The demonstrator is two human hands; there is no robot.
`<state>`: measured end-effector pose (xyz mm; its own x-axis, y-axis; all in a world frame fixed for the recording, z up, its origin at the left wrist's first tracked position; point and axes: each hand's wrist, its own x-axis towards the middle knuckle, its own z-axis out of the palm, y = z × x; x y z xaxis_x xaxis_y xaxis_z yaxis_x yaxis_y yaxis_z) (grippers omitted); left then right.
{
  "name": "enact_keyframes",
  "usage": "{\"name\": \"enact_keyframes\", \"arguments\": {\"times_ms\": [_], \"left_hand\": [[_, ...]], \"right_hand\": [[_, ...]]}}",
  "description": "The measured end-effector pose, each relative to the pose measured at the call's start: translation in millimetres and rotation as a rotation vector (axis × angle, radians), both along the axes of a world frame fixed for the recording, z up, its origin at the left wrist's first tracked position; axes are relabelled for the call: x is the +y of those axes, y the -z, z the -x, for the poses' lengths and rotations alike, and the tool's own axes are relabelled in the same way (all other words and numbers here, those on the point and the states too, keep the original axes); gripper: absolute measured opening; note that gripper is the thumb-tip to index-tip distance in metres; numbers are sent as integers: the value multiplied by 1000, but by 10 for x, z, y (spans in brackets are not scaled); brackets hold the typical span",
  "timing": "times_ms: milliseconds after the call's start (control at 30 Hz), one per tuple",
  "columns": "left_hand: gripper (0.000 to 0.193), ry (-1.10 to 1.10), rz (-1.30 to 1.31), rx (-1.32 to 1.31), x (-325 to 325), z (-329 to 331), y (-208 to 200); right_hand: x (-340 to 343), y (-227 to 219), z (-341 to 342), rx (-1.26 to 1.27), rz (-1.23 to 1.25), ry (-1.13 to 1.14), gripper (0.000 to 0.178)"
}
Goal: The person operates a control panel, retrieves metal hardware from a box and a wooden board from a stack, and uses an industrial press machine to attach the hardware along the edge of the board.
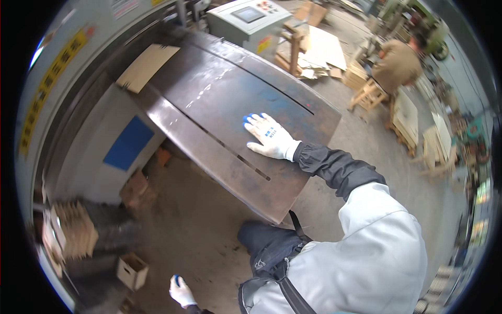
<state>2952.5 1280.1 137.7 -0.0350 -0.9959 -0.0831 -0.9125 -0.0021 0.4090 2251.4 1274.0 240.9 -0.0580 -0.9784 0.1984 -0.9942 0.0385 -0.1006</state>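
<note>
Right hand point(272, 137) lies palm-down on the metal table point(225, 94), fingers loosely spread, holding nothing; left hand point(181, 292) hangs low, can't tell how open its fingers are or if they grip anything. Tan board point(148, 68) sits at the table's far left end, apart from both hands, apparently set down, but finished versus remaining work can't be judged. Wooden box point(125, 272) lower left, contents unclear.

Factory workshop: control console point(256, 29), metal table point(214, 94), board stacks point(406, 116).
</note>
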Motion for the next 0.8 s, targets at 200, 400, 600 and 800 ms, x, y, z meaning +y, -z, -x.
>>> {"name": "enact_keyframes", "arguments": {"times_ms": [200,400,600,800], "left_hand": [[25,525,193,229,-2093,1198,-497],[20,661,97,390,-2581,1558,-376],[21,816,223,432,-3999,2242,-841],[29,859,373,494,-5503,3237,-1246]], "right_hand": [[117,103,-94,-59,-7,94,63],[-823,110,-485,-72,-20,358,67],[-1893,251,-278,-164,113,541,70],[-3420,183,-40,-181,75,578,78]]}}
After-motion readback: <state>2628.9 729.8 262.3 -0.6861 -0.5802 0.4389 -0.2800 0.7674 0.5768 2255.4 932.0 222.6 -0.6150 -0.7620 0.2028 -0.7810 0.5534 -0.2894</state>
